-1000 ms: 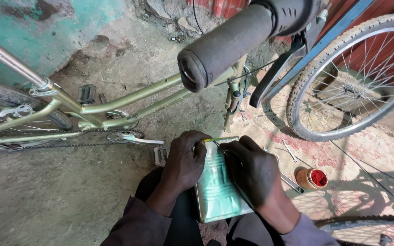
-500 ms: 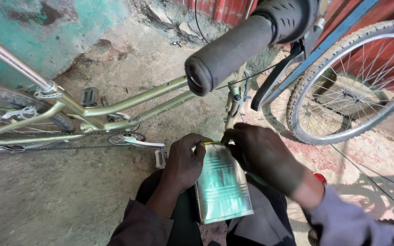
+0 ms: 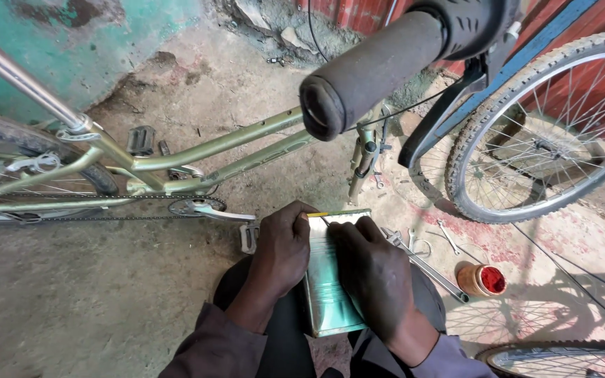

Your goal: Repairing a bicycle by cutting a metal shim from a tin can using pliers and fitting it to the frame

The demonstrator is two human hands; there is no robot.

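Observation:
A shiny green plastic packet (image 3: 327, 294) lies across my lap. My left hand (image 3: 280, 253) grips its left edge near the top, fingers curled over it. My right hand (image 3: 374, 274) rests on the packet's right side, fingertips pressing at the top edge where a yellow strip shows. Both hands pinch the packet's upper end. What is inside the packet is hidden.
An olive-green bicycle frame (image 3: 204, 150) lies on the concrete floor ahead, with chain, crank and pedal (image 3: 248, 236). A black handlebar grip (image 3: 365, 73) juts in close overhead. A spoked wheel (image 3: 547, 133) stands at right. Wrenches (image 3: 421, 259) and a small pot of red grease (image 3: 483, 280) lie right of my knee.
My right hand swung out to the right, then came back onto the packet's top edge. The view shifted slightly; my left hand stayed on the packet.

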